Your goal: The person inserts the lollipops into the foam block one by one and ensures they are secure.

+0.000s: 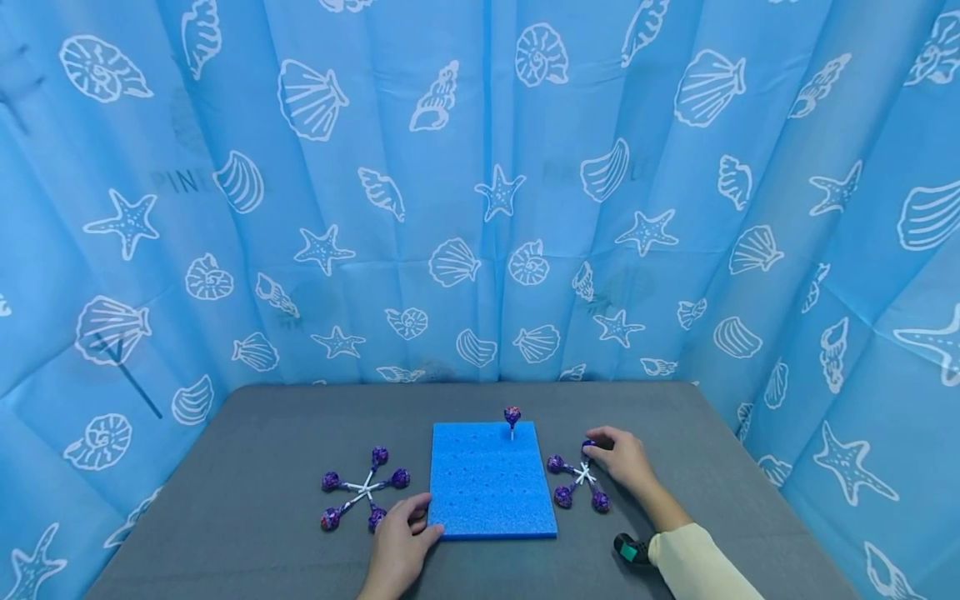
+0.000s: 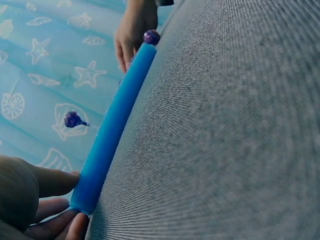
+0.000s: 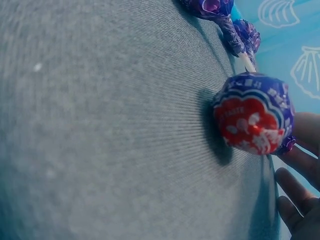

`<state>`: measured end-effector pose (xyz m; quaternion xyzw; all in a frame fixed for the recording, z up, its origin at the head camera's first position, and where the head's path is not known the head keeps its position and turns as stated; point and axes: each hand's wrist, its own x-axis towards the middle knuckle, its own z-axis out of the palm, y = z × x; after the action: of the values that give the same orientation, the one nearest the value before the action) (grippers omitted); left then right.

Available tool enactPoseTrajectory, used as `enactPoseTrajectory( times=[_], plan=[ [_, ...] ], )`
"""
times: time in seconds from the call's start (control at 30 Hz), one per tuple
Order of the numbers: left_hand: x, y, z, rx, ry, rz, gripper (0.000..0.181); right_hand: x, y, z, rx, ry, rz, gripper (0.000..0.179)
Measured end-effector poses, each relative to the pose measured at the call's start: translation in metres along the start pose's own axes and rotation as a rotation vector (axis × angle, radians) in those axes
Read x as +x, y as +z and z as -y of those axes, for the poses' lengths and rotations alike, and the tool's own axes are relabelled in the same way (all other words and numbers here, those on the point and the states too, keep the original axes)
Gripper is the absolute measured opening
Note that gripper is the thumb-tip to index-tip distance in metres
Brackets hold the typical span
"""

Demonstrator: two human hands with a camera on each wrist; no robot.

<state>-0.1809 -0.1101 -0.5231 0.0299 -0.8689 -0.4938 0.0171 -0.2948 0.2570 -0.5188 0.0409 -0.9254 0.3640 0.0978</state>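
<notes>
A blue foam board [image 1: 491,492] with rows of small holes lies on the table. My left hand [image 1: 401,537] grips its front left corner, thumb and fingers on either side of the edge in the left wrist view. One purple-wrapped lollipop [image 1: 512,415] stands upright at the board's far right. To the right, several lollipops [image 1: 562,497] lie with sticks crossed and heads outward. At the far side of that cluster, my right hand [image 1: 626,458] pinches a lollipop [image 3: 287,145] by its head; in the right wrist view a nearer lollipop [image 3: 254,114] mostly covers it.
Left of the board, another star-shaped cluster of lollipops [image 1: 330,518] lies on the grey table [image 1: 262,467], one head close beside my left hand. A black strap with a green patch [image 1: 630,550] sits by the right sleeve. A blue seashell curtain [image 1: 480,208] hangs behind.
</notes>
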Motion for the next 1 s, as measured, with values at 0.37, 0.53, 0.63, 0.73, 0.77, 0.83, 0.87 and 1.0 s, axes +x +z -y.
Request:
enactPoseTrajectory(
  times=[0.37, 0.53, 0.63, 0.73, 0.77, 0.83, 0.87, 1.0],
  plan=[
    [0.0016, -0.0014, 0.0002, -0.007, -0.009, 0.022, 0.047, 0.0026, 0.0014, -0.0012, -0.007, -0.001, -0.006, 0.022],
    [0.0019, -0.0014, 0.0012, -0.007, -0.006, 0.027, 0.048, 0.0040, 0.0012, -0.0018, 0.000, -0.005, -0.009, 0.022],
    [0.0020, -0.0022, 0.0006, -0.007, -0.016, 0.033, 0.048, 0.0049, 0.0009, -0.0023, 0.005, -0.012, -0.007, 0.022],
    [0.0023, -0.0029, 0.0000, -0.010, -0.027, 0.041, 0.049, 0.0057, 0.0008, -0.0023, 0.007, -0.013, -0.004, 0.022],
    [0.0024, -0.0030, -0.0001, -0.012, -0.029, 0.043, 0.049, 0.0062, 0.0008, -0.0024, 0.007, -0.011, -0.003, 0.022],
    [0.0025, -0.0031, -0.0002, -0.015, -0.032, 0.044, 0.049, 0.0070, 0.0009, -0.0023, 0.007, -0.007, -0.001, 0.022],
    [0.0026, -0.0030, -0.0003, -0.017, -0.033, 0.045, 0.050, 0.0074, 0.0010, -0.0022, 0.010, -0.002, -0.002, 0.022],
    [0.0025, -0.0023, -0.0001, -0.021, -0.031, 0.039, 0.049, 0.0095, 0.0012, -0.0022, 0.010, 0.005, -0.003, 0.022]
  ],
)
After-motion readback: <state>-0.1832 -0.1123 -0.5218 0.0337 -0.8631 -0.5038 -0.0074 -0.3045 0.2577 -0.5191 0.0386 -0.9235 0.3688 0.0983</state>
